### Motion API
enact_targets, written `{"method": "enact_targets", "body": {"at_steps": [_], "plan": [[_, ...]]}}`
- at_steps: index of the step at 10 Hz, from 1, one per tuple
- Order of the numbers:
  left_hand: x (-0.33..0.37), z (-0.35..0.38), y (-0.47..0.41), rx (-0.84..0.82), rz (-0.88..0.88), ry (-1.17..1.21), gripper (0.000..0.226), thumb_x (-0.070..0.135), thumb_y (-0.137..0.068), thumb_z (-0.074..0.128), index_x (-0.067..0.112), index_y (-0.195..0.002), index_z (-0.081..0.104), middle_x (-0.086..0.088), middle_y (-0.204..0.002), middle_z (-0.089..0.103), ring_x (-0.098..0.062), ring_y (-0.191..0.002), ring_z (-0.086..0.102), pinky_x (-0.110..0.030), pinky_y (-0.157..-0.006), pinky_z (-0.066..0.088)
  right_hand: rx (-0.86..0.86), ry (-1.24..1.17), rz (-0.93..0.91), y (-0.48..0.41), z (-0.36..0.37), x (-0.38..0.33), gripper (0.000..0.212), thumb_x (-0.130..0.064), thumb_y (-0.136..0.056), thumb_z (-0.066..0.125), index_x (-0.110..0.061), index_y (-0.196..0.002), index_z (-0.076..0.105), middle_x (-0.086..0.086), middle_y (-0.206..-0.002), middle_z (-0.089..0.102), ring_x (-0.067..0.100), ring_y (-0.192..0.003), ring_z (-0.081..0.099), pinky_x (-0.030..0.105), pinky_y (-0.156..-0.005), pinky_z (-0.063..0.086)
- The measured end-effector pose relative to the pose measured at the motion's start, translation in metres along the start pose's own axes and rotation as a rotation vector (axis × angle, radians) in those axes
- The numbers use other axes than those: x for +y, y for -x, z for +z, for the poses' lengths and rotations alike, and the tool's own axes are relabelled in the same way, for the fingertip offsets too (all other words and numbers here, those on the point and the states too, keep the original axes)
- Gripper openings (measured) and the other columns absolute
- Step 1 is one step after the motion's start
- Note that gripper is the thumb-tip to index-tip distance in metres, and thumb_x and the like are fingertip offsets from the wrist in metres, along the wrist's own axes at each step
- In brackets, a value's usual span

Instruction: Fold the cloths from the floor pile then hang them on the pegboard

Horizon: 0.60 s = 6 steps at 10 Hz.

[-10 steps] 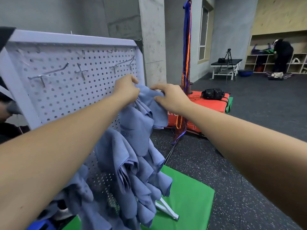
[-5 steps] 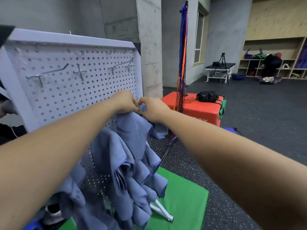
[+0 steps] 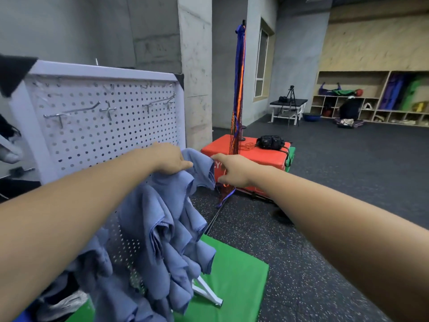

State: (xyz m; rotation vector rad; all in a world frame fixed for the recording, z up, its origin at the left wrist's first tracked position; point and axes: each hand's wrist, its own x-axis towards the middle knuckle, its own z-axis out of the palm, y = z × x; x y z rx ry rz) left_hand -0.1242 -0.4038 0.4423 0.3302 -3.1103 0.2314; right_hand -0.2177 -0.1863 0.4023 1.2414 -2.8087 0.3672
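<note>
Both bare arms reach toward the right edge of the white pegboard (image 3: pixel 97 135). The left hand (image 3: pixel 170 160) lies on top of a folded blue cloth (image 3: pixel 199 166) at that edge, fingers curled and gripping its upper fold. The right hand (image 3: pixel 234 169) is just beside the cloth's right side, fingers loosely extended; whether it pinches the fabric cannot be told. Below, more blue cloths (image 3: pixel 167 240) hang bunched down the board's lower right part. Bare metal hooks (image 3: pixel 74 112) stick out near the top edge. A green mat (image 3: pixel 234 282) lies on the floor beneath, a red box (image 3: pixel 260 156) behind.
</note>
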Motion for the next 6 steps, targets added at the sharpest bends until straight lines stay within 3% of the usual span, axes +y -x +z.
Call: {"method": "enact_targets", "body": {"at_steps": [1, 2, 3, 4, 6], "plan": [[0.019, -0.007, 0.02, 0.004, 0.05, 0.008, 0.049, 0.062, -0.109, 0.034, 0.034, -0.112, 0.074, 0.003, -0.11, 0.067, -0.023, -0.111, 0.058, -0.042, -0.103, 0.04, -0.04, 0.017, 0.049, 0.046, -0.007, 0.013, 0.074, -0.031, -0.095, 0.075, -0.02, -0.16, 0.041, 0.012, -0.137, 0.065, 0.033, -0.125, 0.062, 0.032, -0.094, 0.047], [0.036, -0.011, 0.035, 0.141, 0.132, 0.161, 0.027, 0.05, -0.101, 0.054, 0.034, -0.099, 0.076, 0.012, -0.104, 0.075, -0.017, -0.101, 0.064, -0.039, -0.098, 0.052, -0.014, -0.026, 0.111, 0.102, -0.021, 0.024, 0.062, -0.037, -0.094, 0.077, -0.024, -0.15, 0.053, 0.007, -0.134, 0.067, 0.028, -0.121, 0.064, 0.037, -0.103, 0.052], [0.072, -0.012, 0.066, 0.216, 0.24, 0.311, 0.015, 0.045, -0.098, 0.065, 0.036, -0.093, 0.076, 0.018, -0.099, 0.076, -0.01, -0.096, 0.067, -0.032, -0.092, 0.053, 0.047, -0.089, 0.151, 0.17, -0.036, 0.03, 0.05, -0.036, -0.095, 0.077, -0.023, -0.14, 0.061, 0.003, -0.123, 0.069, 0.024, -0.113, 0.065, 0.034, -0.101, 0.051], [0.117, -0.008, 0.099, 0.205, 0.373, 0.465, 0.012, 0.046, -0.097, 0.072, 0.036, -0.094, 0.078, 0.02, -0.095, 0.075, 0.001, -0.088, 0.066, -0.026, -0.085, 0.051, 0.098, -0.089, 0.199, 0.243, -0.043, 0.03, 0.044, -0.038, -0.097, 0.074, -0.02, -0.136, 0.063, 0.004, -0.12, 0.071, 0.025, -0.11, 0.066, 0.035, -0.099, 0.051], [0.211, 0.004, 0.145, 0.147, 0.611, 0.456, 0.018, 0.056, -0.091, 0.075, 0.04, -0.101, 0.078, 0.02, -0.106, 0.076, -0.007, -0.104, 0.068, -0.033, -0.102, 0.052, 0.112, -0.008, 0.374, 0.366, -0.049, 0.055, 0.052, -0.054, -0.098, 0.067, -0.021, -0.138, 0.061, 0.007, -0.124, 0.071, 0.03, -0.11, 0.068, 0.043, -0.101, 0.054]]}}
